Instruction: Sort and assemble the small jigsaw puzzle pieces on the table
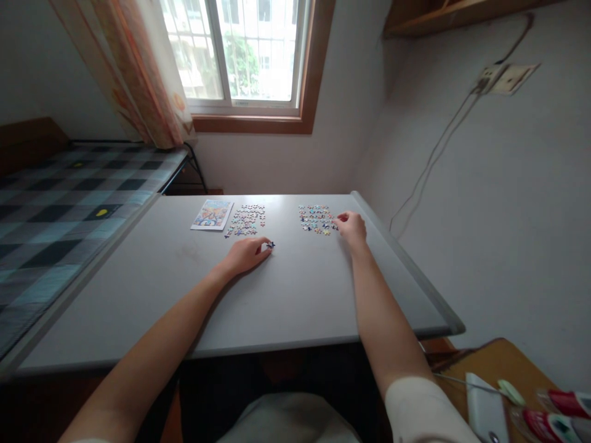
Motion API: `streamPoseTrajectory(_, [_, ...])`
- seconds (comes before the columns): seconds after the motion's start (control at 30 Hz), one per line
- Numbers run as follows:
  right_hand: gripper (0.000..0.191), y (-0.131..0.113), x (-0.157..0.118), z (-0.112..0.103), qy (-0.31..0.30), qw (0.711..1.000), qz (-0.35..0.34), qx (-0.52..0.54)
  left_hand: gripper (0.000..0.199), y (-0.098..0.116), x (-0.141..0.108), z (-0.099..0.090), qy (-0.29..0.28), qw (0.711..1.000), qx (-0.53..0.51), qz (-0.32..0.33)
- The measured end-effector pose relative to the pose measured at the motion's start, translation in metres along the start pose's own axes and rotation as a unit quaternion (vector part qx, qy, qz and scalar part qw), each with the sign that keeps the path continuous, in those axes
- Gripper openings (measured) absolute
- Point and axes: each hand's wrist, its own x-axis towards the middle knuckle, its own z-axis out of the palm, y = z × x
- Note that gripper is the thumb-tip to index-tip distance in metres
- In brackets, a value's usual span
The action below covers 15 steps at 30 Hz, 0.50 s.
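Between the thumb and fingertips of my left hand [247,254] is a small dark puzzle piece [271,245], held at the tabletop in the middle. My right hand [353,227] is closed in a pinch at the right edge of a spread of loose puzzle pieces [316,216], its fingertips on a puzzle piece there that they mostly cover. A second spread of puzzle pieces [249,216] lies beyond my left hand, in rough rows. Left of it rests a colourful picture card [213,215], flat on the table.
The white table [286,301] has a raised grey rim. A checked bed [92,184] stands along its left, a wall with a socket [503,79] and hanging cable on the right. At lower right, a wooden stool [503,357] carries a white phone [484,406] and red-labelled bottles [549,424].
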Motion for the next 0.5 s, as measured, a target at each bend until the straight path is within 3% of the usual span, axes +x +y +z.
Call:
streamPoseTrajectory(0.17, [0.021, 0.015, 0.006, 0.008, -0.049, 0.997, 0.052, -0.039, 0.038, 0.0, 0.0, -0.001, 0.0, 1.0, -0.001, 0.003])
streamPoseTrajectory(0.5, [0.018, 0.018, 0.007, 0.016, -0.039, 0.998, 0.031, -0.048, 0.037, 0.0, 0.0, -0.001, 0.002, 1.0, 0.003, 0.004])
